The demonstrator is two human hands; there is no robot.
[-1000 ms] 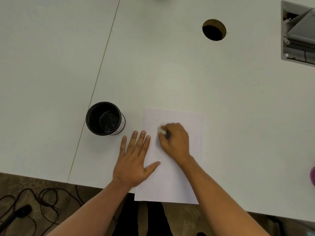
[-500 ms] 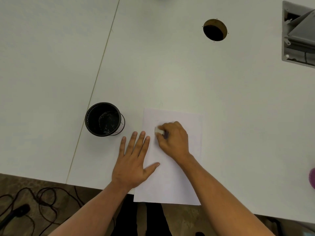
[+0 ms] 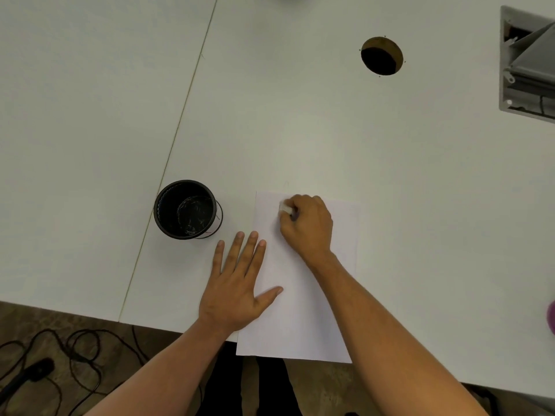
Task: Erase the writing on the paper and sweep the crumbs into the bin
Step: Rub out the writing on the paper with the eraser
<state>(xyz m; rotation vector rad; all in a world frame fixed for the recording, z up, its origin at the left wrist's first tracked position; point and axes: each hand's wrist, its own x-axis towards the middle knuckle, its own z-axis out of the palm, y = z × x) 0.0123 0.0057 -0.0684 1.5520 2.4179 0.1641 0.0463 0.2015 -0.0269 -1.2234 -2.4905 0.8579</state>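
- Head view: our right hand [image 3: 307, 228] has its fingers [image 3: 292, 205] clenched on a white eraser [image 3: 285, 208], pressed near the top of the paper [image 3: 300, 319].
- Our left hand [image 3: 237, 286] lies flat, fingers released, pinning the sheet's left edge to the bench [image 3: 300, 130].
- The black mesh bin [image 3: 186, 209] stands just left of the paper.
- Risk, as we judge it: the sheet overhangs the bench edge, so hard rubbing could crease it, or crumbs could fall off.

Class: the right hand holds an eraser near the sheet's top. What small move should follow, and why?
Probably another short rubbing stroke: the right hand presses the eraser on the paper, the left hand pins its edge, and sweeping into the bin has not begun.
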